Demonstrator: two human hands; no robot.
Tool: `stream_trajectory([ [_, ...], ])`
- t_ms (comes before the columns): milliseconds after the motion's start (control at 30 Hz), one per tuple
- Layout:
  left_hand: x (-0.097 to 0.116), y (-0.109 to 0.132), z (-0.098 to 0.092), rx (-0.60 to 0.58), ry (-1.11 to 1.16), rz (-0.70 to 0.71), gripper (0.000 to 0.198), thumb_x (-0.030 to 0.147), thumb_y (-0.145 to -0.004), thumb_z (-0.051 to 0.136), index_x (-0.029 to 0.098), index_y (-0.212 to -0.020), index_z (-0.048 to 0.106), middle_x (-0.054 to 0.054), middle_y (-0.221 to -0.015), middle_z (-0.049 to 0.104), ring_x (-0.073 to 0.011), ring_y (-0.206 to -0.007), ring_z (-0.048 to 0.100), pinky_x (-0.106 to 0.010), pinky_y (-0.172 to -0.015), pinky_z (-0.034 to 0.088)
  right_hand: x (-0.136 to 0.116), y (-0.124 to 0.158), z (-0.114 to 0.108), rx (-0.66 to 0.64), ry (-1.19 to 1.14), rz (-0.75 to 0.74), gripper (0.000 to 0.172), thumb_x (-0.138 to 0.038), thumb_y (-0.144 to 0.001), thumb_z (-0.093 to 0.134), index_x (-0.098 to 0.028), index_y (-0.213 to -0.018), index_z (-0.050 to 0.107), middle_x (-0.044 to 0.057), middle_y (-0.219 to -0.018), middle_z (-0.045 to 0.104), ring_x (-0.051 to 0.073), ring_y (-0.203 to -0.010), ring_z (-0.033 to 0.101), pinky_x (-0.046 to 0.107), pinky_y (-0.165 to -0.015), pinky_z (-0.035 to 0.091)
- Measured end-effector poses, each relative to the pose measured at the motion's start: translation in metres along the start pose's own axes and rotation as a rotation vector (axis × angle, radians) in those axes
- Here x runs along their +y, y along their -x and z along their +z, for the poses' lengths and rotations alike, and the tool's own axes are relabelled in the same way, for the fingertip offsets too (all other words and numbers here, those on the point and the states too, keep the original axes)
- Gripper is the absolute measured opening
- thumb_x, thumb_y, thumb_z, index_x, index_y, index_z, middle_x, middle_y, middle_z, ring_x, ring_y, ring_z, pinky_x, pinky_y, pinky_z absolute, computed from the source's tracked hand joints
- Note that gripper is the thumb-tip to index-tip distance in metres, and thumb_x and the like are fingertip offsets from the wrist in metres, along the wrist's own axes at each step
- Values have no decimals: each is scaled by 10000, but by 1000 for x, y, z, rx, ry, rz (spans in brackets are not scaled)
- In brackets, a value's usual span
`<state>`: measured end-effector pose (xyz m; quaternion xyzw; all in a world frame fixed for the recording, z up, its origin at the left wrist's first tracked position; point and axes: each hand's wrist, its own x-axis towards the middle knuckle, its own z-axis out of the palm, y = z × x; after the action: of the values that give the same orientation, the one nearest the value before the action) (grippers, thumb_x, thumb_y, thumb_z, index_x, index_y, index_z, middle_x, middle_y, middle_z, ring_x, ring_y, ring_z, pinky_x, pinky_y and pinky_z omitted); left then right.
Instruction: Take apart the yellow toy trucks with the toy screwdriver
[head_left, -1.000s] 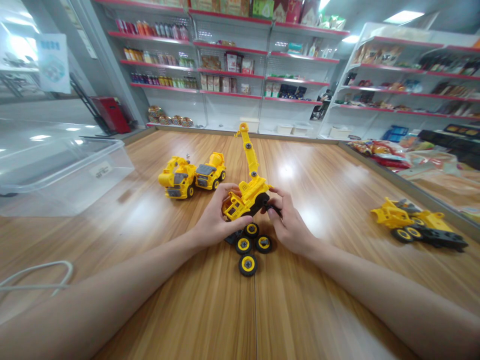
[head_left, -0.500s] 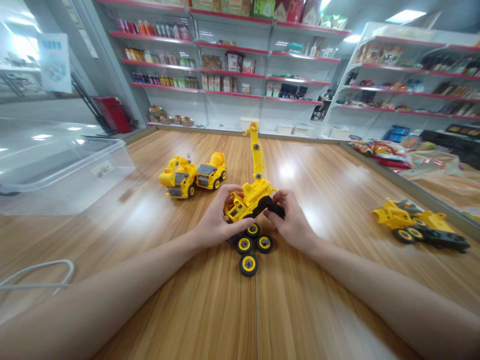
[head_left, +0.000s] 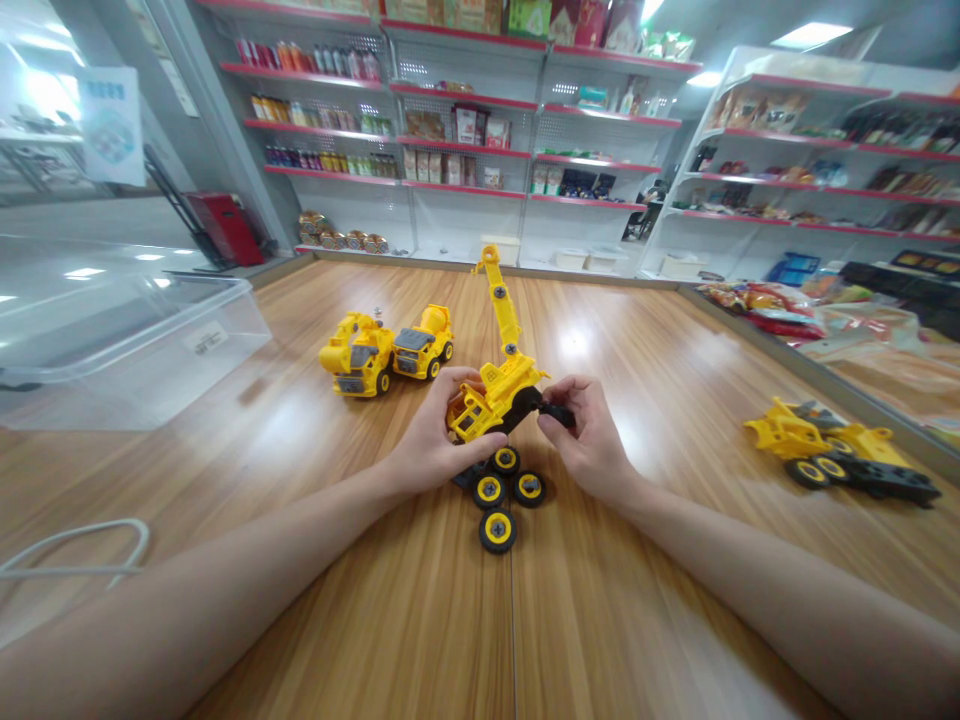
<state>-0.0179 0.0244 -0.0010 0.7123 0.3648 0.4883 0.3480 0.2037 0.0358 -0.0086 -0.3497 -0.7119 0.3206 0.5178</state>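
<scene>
My left hand (head_left: 448, 432) is wrapped round the yellow cab end of a toy crane truck (head_left: 501, 385), whose arm with a hook points up and away. At the truck's right end, my right hand (head_left: 589, 432) pinches a small black part (head_left: 557, 412) between thumb and fingers; the part seems to touch the truck's black underside. Several loose wheels with yellow hubs, such as the nearest wheel (head_left: 497, 530), lie on the table just below the hands. A dark piece under my left hand is mostly hidden.
A yellow toy excavator (head_left: 360, 356) and a toy mixer truck (head_left: 424, 343) stand at the back left. Partly assembled yellow and black toy parts (head_left: 840, 450) lie at the right. A clear plastic bin (head_left: 135, 350) and a white cable (head_left: 75, 572) are on the left.
The crane truck has tilted slightly, its arm's top moving left. My right hand has shifted a little to the right, showing more of the black part.
</scene>
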Motion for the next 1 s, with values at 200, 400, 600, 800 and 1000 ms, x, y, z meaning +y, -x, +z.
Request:
stream_trajectory([
  [200,2,0,-2,-20,16,-15,671,291,-735,786,235,-1267,380,-97,-1198,575,-233,-1088,605,-346,-916,488,-2,3,0,-51,-36,-11,300,-237,-910,579,-257,-1140,387,48,-1064,566,181,-1003,626,358,-886,516],
  [400,-1,0,-4,-31,9,5,634,309,-762,767,235,-1266,391,-81,-1157,574,-211,-1018,606,-310,-850,485,-2,3,-1,-26,18,-57,298,-192,-885,602,-241,-1122,428,43,-1004,622,178,-928,662,321,-789,539],
  [600,0,1,-5,-24,83,-6,584,323,-779,752,226,-1255,427,-61,-1109,580,-186,-966,599,-283,-822,472,-3,3,-3,-24,90,-90,311,-151,-859,601,-234,-1116,447,47,-974,650,187,-885,666,314,-734,524],
  [800,-1,-2,-6,22,151,-43,538,339,-789,741,233,-1233,456,-42,-1090,578,-177,-980,587,-274,-839,455,-8,4,-6,-71,176,-71,306,-132,-823,606,-218,-1086,476,37,-911,661,176,-795,652,303,-696,517],
  [1000,-2,-1,-6,35,161,-81,545,357,-781,746,233,-1232,467,-39,-1050,593,-163,-904,586,-255,-767,458,-7,2,-8,-158,192,-74,244,-86,-796,574,-195,-1010,534,29,-903,634,160,-809,643,288,-749,517],
])
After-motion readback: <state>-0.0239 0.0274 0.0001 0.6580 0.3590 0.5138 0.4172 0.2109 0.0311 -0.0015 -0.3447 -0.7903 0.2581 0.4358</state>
